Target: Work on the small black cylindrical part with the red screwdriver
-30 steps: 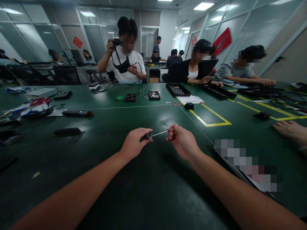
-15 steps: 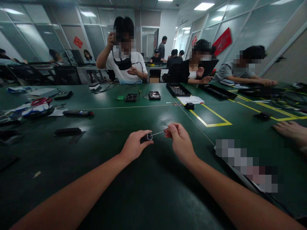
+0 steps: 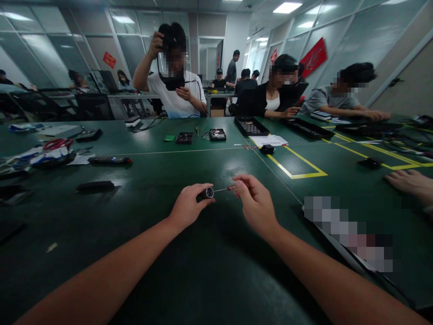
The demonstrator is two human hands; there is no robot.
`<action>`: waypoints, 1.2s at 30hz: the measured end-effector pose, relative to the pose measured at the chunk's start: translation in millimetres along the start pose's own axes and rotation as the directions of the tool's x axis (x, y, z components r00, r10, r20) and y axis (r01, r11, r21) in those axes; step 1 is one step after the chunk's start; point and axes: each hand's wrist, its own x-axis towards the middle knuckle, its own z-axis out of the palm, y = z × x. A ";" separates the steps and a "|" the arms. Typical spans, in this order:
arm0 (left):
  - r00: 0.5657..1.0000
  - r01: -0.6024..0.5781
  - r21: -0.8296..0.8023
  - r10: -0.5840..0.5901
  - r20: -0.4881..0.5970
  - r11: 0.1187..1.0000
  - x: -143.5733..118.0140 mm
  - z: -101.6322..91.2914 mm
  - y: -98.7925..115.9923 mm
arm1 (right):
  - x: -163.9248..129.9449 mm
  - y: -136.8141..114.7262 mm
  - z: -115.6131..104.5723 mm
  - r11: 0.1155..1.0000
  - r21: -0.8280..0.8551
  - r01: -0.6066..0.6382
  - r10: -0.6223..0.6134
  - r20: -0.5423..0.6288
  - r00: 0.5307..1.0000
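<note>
At nine o'clock on the dark green table [image 3: 142, 253] lie red-handled scissors [image 3: 57, 143] on a heap of white and blue cloth, with a black pen-shaped tool with a red tip [image 3: 108, 160] to their right and a flat black bar [image 3: 94, 185] nearer in.

Toward the centre, the left hand [image 3: 187, 206] is closed around a small black cylinder with a silvery ring face [image 3: 207, 193], held just above the table with its open end turned to three o'clock. The right hand [image 3: 256, 203] pinches the red end of a thin metal pin-like tool [image 3: 223, 189] between thumb and fingertips; the tip sits at the cylinder's mouth, though whether it is inside I cannot tell.

At twelve o'clock a person in a white shirt [image 3: 176, 95] lifts a dark device to the head, with small black circuit boards [image 3: 200, 136] lying on the table before them. At two o'clock there is a yellow tape outline [image 3: 297, 164], and at three o'clock another person's hand [image 3: 407, 183] rests flat on the table.

The risk, as I judge it, lies in the slender shaft — pressed at an angle against the rim, it could bend or skid off. Both pieces are held in the air, so a slack pinch could drop the tool onto the dark surface, where it would be hard to spot.
</note>
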 end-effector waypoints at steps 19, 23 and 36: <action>1.000 -0.017 0.101 0.016 0.009 0.995 4.4 -3.2 -8.0 | 19.1 29.1 5.0 0.749 0.544 -0.379 0.467 -0.027 0.884; 1.000 -0.025 0.106 0.023 0.021 0.994 1.5 -2.9 -6.7 | 14.2 26.6 6.5 0.877 0.404 -0.262 0.322 -0.088 0.943; 0.999 -0.044 0.104 0.041 0.035 0.994 1.6 -2.3 -4.6 | 5.2 11.8 0.7 0.997 -0.072 -0.003 0.005 0.019 1.000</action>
